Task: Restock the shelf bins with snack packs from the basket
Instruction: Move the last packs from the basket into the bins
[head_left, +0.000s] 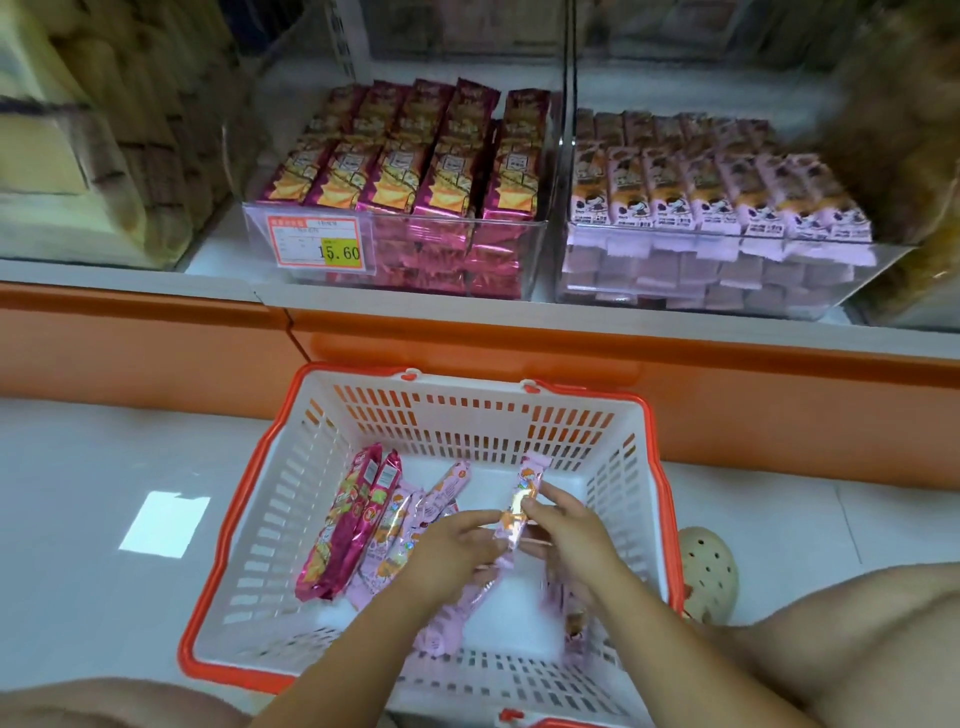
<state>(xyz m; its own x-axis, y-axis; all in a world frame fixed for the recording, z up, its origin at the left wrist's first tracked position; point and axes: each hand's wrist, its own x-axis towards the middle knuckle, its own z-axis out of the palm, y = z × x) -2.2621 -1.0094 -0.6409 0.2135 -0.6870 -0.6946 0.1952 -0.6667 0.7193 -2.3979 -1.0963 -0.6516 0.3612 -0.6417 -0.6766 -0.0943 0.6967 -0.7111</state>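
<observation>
Snack pack (527, 480) stands pinched in right grip (566, 530); left grip (452, 545) at its base, closure unclear.

basket (291, 493) rim cropped, shoe (709, 571) half-hidden

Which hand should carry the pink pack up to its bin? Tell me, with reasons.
Right hand. Its fingers pinch the pink pack, and the bin of matching pink packs stands up on the right, nearer that arm than the left hand.
</observation>
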